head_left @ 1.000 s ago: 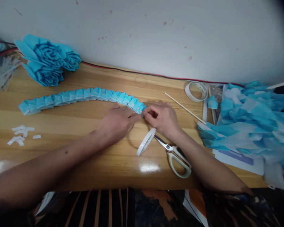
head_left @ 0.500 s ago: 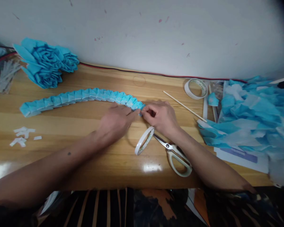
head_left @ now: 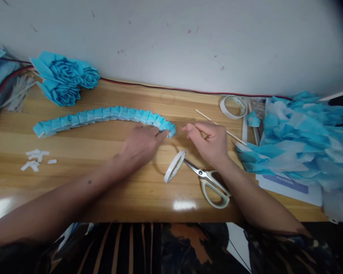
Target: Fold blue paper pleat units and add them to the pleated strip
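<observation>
The pleated blue paper strip (head_left: 103,114) lies on the table (head_left: 103,190), its long axis arcing left from the hands. The left hand (head_left: 141,142) pins its right end under flat fingers. The right hand (head_left: 210,142) hovers just beside that end, loosely curled; whether it pinches anything cannot be told.

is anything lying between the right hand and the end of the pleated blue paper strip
Nothing visible. Only bare wooden table separates the right hand from the end of the pleated blue paper strip, where the left hand rests.
</observation>
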A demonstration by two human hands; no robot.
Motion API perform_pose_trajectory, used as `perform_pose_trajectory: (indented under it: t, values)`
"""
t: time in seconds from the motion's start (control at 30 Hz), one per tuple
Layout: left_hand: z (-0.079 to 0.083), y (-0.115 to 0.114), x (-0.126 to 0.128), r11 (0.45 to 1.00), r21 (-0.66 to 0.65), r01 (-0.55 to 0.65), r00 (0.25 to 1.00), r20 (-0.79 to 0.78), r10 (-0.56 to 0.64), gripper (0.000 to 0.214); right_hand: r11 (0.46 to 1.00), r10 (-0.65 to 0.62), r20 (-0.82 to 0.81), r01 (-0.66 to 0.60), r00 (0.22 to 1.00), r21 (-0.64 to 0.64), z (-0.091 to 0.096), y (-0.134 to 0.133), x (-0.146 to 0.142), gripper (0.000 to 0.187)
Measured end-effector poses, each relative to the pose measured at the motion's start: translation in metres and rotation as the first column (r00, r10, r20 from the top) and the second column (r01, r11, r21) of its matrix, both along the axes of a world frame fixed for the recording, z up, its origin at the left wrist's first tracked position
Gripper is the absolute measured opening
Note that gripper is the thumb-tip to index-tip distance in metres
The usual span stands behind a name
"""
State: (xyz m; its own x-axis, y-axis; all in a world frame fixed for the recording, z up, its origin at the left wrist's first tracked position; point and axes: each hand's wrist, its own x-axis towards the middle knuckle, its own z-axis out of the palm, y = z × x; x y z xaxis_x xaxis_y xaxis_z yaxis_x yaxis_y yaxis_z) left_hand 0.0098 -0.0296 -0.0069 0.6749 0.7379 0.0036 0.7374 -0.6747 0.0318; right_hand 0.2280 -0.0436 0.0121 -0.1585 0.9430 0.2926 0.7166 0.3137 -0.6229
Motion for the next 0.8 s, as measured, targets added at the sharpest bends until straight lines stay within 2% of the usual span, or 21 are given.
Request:
perform_pose_trajectory:
  t: [0.13, 0.27, 0.4, 0.53, 0.6, 0.7, 0.73, 0.8]
  values:
    - [0.0, 0.0, -0.001, 0.999, 0.041, 0.023, 1.0, 0.012, -0.024, 0.038, 0.973, 0.211, 0.178, -0.224, 0.961, 0.054, -0.008, 0.009, 0.007, 0.022]
    - [0.002, -0.002, -0.002, 0.997, 0.067, 0.037, 0.998, 0.039, -0.039, 0.035, 0.935, 0.299, 0.339, -0.346, 0.892, 0.085, -0.012, 0.013, 0.008, 0.027]
    - [0.005, -0.001, -0.004, 0.999, 0.024, 0.036, 0.996, 0.08, -0.037, 0.034, 0.923, 0.324, 0.431, -0.38, 0.843, 0.05, -0.01, 0.012, 0.007, 0.033]
    - [0.007, 0.004, -0.009, 0.991, -0.13, -0.013, 0.97, 0.239, 0.045, 0.036, 0.92, 0.318, 0.452, -0.387, 0.833, 0.066, -0.009, 0.011, 0.008, 0.031]
    - [0.008, 0.006, -0.011, 0.968, -0.243, -0.057, 0.904, 0.398, 0.154, 0.036, 0.918, 0.32, 0.453, -0.391, 0.832, 0.071, -0.01, 0.01, 0.008, 0.031]
    - [0.008, 0.006, -0.013, 0.925, -0.371, -0.085, 0.757, 0.579, 0.302, 0.035, 0.916, 0.325, 0.452, -0.395, 0.831, 0.068, -0.01, 0.01, 0.008, 0.031]
    - [0.007, 0.006, -0.013, 0.924, -0.374, -0.08, 0.753, 0.584, 0.302, 0.035, 0.916, 0.325, 0.453, -0.395, 0.83, 0.067, -0.009, 0.01, 0.008, 0.032]
    - [0.006, 0.005, -0.012, 0.953, -0.298, -0.057, 0.831, 0.515, 0.211, 0.034, 0.918, 0.323, 0.466, -0.392, 0.824, 0.055, -0.007, 0.009, 0.007, 0.032]
